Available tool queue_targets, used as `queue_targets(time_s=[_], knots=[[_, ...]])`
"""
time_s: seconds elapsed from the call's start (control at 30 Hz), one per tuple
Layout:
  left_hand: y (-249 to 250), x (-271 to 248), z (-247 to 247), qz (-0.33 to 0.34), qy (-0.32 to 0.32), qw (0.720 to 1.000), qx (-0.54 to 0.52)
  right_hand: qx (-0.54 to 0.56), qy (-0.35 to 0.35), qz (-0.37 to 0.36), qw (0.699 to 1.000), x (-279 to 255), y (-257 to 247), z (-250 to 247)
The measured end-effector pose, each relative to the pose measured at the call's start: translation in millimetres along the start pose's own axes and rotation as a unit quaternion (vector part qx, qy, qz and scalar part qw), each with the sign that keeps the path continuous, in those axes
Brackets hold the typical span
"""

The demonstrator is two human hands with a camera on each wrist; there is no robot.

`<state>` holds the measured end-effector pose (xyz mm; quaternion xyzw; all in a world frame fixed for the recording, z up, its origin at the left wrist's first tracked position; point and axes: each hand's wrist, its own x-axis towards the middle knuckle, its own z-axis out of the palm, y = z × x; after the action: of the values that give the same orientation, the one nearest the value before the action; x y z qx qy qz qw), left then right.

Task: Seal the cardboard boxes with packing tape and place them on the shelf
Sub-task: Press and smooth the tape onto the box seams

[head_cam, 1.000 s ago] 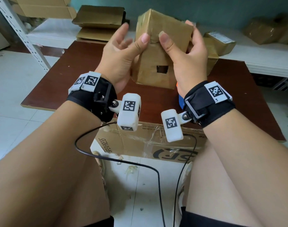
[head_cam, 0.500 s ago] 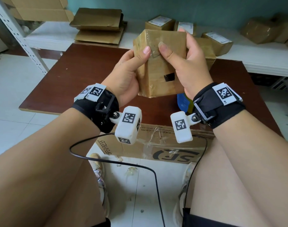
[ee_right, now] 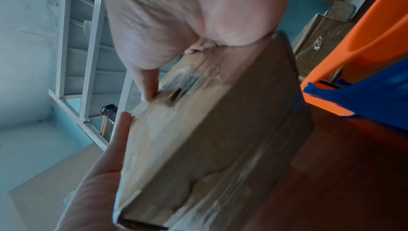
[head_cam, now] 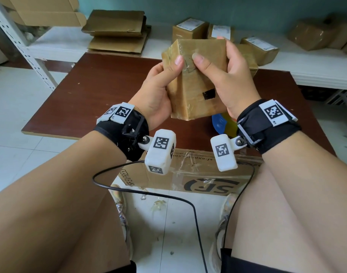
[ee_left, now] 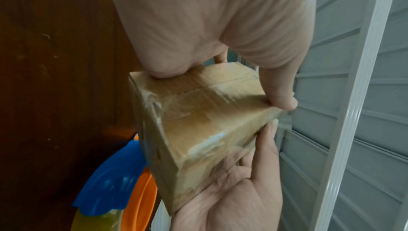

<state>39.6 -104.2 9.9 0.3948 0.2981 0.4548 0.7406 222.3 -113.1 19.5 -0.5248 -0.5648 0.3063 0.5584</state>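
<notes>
Pressing the tape end down.
Left hand (head_cam: 157, 91) and right hand (head_cam: 227, 75) grip the box (head_cam: 194, 95), thumbs pinching tape; shelf (head_cam: 316, 73) placement likely follows.

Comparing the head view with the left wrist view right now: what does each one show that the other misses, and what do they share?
Only the head view shows the small dark square on the near face of the box, the labelled boxes on the shelf, the flattened cartons and the printed carton under the table edge.

Only the left wrist view shows the box's underside with its taped seam and the shelf's grey upright close by.

Both show the box gripped by the left hand and right hand above the brown table, and the blue tape dispenser.
</notes>
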Motion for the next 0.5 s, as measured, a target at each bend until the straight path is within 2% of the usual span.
queue_targets(time_s=[0.23, 0.5], knots=[[7, -15, 13, -0.035, -0.023, 0.999, 0.03, -0.033, -0.003, -0.002, 0.999, -6, -1, 1], [3, -7, 10, -0.036, -0.044, 0.997, 0.052, -0.042, 0.007, -0.005, 0.999, -15, -14, -1]])
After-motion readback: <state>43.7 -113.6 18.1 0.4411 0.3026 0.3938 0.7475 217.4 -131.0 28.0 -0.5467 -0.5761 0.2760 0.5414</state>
